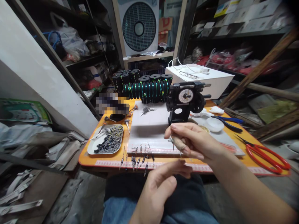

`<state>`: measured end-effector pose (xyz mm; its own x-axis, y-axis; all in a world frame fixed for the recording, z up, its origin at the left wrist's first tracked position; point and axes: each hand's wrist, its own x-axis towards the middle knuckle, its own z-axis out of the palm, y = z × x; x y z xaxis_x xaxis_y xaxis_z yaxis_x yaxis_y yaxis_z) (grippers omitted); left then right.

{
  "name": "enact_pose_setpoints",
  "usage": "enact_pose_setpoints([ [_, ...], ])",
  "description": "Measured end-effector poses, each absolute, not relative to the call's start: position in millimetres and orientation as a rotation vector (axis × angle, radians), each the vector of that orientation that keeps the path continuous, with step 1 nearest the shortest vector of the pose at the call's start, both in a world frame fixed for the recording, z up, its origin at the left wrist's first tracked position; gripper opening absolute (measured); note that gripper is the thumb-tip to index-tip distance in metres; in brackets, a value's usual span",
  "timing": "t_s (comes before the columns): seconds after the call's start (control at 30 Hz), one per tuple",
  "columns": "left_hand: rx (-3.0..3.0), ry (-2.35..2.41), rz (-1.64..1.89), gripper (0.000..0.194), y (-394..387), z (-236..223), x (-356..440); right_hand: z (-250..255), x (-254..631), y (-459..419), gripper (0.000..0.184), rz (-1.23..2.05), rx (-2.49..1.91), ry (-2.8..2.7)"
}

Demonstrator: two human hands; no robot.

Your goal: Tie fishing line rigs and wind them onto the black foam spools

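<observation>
- head view: right hand pinches a metal bit above the near part of the board.
- left hand is nearer the body, loosely curled; cannot tell whether it holds anything.
- rigs lie along the table's near edge.
- tray sits left of the board.

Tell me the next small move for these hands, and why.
Probably raise the left hand to steady the small metal piece: the right hand seems to pinch it, while the left, apparently holding nothing, appears just below it in view.
</observation>
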<state>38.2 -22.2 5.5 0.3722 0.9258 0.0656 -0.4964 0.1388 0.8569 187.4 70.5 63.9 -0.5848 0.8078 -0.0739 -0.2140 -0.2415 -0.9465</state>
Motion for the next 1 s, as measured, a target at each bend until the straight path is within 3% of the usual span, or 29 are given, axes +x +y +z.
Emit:
enact_pose_setpoints([
  [0.1, 1.034, 0.777, 1.128, 0.043, -9.9, 24.7, 37.7, 66.9, 190.2, 70.8, 0.034, 1.789, -0.816, -1.453],
  [0.23, 1.089, 0.956, 1.162, 0.035, 6.1, 40.8, 40.9, 69.7, 190.5, 71.2, 0.039, 1.711, -0.888, -1.540],
  [0.53, 1.201, 0.866, 1.230, 0.026, 23.1, 44.0, 42.1, 72.8, 186.9, 70.7, 0.042, 1.740, -0.902, -1.525],
  [0.7, 1.247, 0.885, 1.234, 0.025, 23.1, 39.2, 39.9, 71.3, 181.6, 74.7, 0.029, 2.056, -0.694, -1.141],
  [0.83, 0.998, 0.665, 1.232, 0.026, 19.4, 26.2, 45.6, 68.0, 171.4, 78.8, 0.039, 2.131, -0.628, -0.768],
  [1.0, 0.748, 0.546, 1.222, 0.029, 5.9, 11.2, 55.4, 68.5, 166.4, 83.4, 0.043, 2.060, -0.606, -0.719],
])
